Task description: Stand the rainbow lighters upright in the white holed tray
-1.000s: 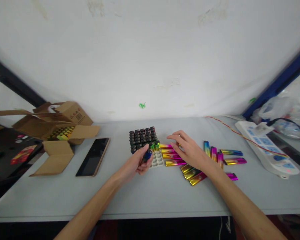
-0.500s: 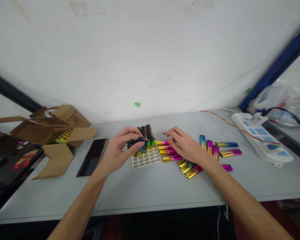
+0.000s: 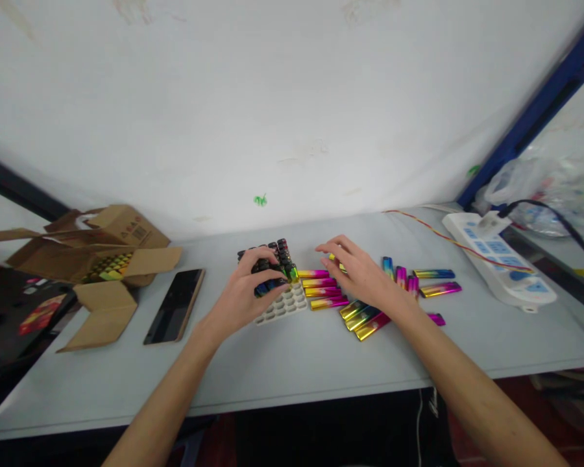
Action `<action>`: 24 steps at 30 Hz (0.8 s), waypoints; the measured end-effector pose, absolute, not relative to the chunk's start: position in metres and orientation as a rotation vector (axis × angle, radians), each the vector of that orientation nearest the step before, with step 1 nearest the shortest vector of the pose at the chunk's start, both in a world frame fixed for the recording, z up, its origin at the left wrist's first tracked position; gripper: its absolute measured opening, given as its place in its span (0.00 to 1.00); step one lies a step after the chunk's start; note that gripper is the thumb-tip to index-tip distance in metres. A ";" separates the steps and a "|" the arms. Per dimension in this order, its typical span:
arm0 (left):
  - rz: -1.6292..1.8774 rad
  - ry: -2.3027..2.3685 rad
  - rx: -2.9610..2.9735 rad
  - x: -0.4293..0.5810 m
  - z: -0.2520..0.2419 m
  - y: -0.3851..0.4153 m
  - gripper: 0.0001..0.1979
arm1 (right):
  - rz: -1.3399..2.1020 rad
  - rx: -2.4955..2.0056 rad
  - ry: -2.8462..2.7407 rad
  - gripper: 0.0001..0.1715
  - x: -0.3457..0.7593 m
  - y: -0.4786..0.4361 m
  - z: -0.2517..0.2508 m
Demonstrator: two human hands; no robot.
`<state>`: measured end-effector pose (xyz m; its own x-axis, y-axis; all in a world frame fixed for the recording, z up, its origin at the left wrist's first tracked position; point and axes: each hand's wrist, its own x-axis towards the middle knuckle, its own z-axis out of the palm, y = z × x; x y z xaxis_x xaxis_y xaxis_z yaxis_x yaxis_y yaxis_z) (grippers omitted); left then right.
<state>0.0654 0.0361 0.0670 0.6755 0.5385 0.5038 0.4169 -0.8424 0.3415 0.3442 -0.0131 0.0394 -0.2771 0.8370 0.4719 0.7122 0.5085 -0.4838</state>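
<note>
Black-topped lighters [image 3: 283, 251] stand under and beyond the half-curled left grip [image 3: 246, 292], its hold unclear.

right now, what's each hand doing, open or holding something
Left hand: curled around lighters at the tray; grip can't be told.
Right hand: partly open; can't tell if it holds the yellow piece.

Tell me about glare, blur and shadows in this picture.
Head view: light falls fairly evenly on the grey table, mostly black below it; head view: the gold-and-magenta cases show bright glints; head view: fine detail is soft, the dark caps near the left hand are hard to separate, and labels on the power strip can't be read.
</note>
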 end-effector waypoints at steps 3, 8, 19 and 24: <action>0.818 0.838 2.724 0.063 0.068 0.038 0.07 | 0.215 -1.287 -2.036 0.19 0.348 -0.012 0.040; 0.784 0.836 2.850 0.062 0.055 0.041 0.09 | 0.174 -1.322 -1.998 0.19 0.356 -0.009 0.040; 0.967 0.847 2.761 0.059 0.052 0.038 0.20 | 0.007 -1.683 -1.816 0.09 0.425 0.004 0.035; 1.327 0.938 2.570 0.052 0.050 0.031 0.11 | 0.226 -1.672 -1.925 0.12 0.434 0.003 0.032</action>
